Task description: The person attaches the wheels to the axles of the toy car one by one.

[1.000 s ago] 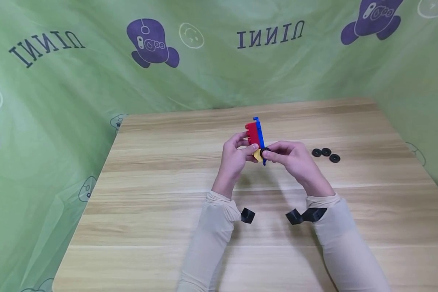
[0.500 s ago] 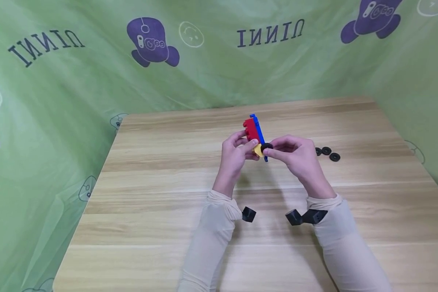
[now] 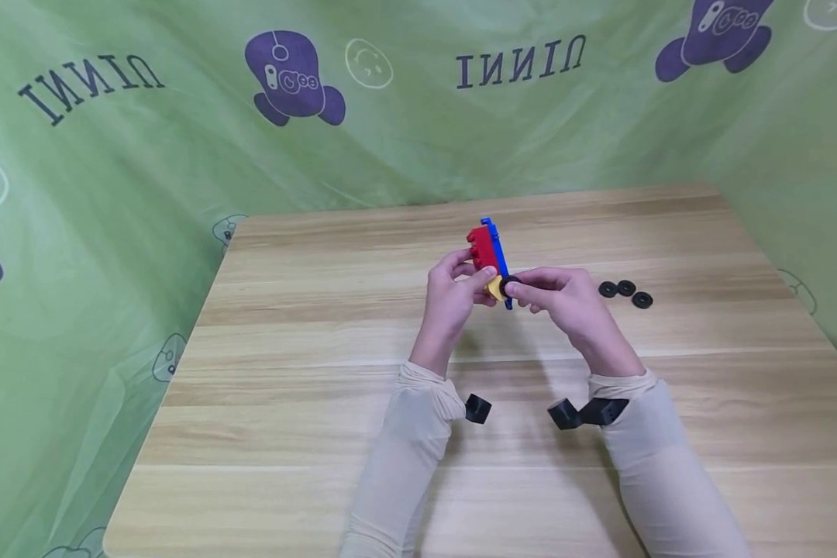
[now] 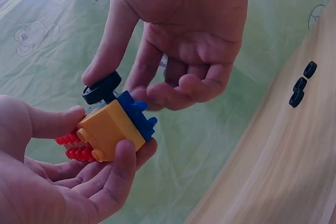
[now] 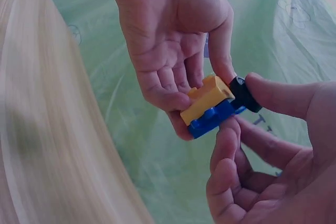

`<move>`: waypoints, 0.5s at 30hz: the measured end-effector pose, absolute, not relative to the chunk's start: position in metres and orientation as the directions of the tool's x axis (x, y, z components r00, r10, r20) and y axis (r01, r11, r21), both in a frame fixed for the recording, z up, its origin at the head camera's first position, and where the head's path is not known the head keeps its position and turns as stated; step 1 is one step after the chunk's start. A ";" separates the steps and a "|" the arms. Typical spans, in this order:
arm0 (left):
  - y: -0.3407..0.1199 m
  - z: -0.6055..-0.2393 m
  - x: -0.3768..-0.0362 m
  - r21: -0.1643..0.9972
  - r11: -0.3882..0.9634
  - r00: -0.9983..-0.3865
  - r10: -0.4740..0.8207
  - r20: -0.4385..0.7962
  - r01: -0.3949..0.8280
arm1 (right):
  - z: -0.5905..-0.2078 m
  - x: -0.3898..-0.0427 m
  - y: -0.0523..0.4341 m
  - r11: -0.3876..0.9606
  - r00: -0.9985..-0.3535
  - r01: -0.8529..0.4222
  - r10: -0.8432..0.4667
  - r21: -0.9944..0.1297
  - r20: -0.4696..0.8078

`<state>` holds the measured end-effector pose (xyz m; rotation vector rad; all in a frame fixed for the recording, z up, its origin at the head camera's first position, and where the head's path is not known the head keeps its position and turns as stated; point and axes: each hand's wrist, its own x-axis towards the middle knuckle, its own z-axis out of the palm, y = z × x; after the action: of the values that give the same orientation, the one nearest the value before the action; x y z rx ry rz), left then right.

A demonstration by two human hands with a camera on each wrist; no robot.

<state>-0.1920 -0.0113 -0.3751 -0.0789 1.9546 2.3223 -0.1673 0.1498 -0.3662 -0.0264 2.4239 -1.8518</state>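
Hands, two. Left hand [image 3: 449, 298]: one, thumb and fingers clamped about the yellow block. Right hand [image 3: 579, 310]: one, thumb pressed to the outer face of the held wheel, which it pinches against the toy.

Toy, one, raised above the table [image 3: 272, 349] and tilted, of three colours: red block [image 3: 483, 248], one; yellow block [image 4: 113, 127], one; blue base [image 3: 498, 252], one, along the right side in the head view.

Black wheels, four: held wheel [image 4: 102, 88], one, at the side of the toy, beside the yellow block; loose wheels [image 3: 626, 287], three, grouped on the table right of the hands.

Differs from half a second ago: right hand slightly lower, leftmost loose wheel now uncovered in the head view; held wheel turned, its outline less flat.
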 end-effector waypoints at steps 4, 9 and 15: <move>-0.008 -0.374 -0.192 0.989 -0.112 -0.995 0.022 -0.095 -0.097 | -0.367 -0.168 0.148 0.278 -0.996 0.017 -0.082 -0.961 -0.041; -0.006 -0.374 -0.191 0.991 -0.093 -0.995 0.024 -0.093 -0.094 | -0.370 -0.167 0.146 0.275 -0.998 0.005 -0.064 -0.961 -0.024; -0.010 -0.377 -0.193 0.986 -0.130 -0.994 0.032 -0.105 -0.108 | -0.375 -0.170 0.145 0.267 -0.994 -0.019 -0.108 -0.964 -0.010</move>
<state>-0.1928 -0.0097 -0.3772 -0.0882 2.0073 2.2917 -0.1699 0.1455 -0.3749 -0.1227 2.4408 -1.8545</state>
